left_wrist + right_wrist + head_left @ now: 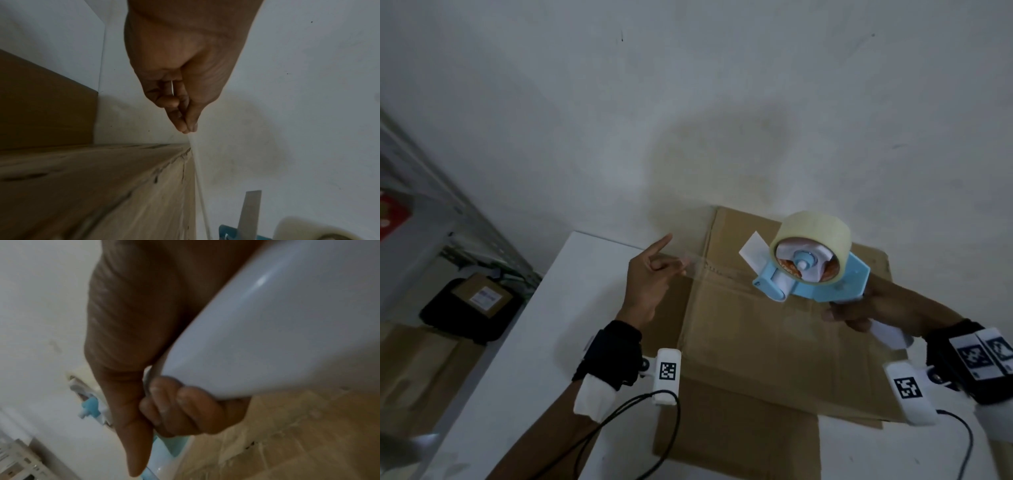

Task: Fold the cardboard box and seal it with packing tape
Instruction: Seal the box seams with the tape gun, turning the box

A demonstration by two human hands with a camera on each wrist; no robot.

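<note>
Left hand [645,281] pinches tape strip [702,265] above cardboard box [756,329].

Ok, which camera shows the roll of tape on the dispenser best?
The head view: the whole tape roll sits on the blue dispenser. The left wrist view catches only its edge in the bottom corner; the right wrist view shows a blurred sliver behind the right hand.

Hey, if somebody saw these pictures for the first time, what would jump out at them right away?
First, the blue tape dispenser with its pale roll, gripped by the right hand above the cardboard box. Next, the clear strip of tape stretched from the dispenser to the left hand, which pinches its end over the box's left edge with the index finger pointing away. The box lies on a white table against a plain wall.
</note>
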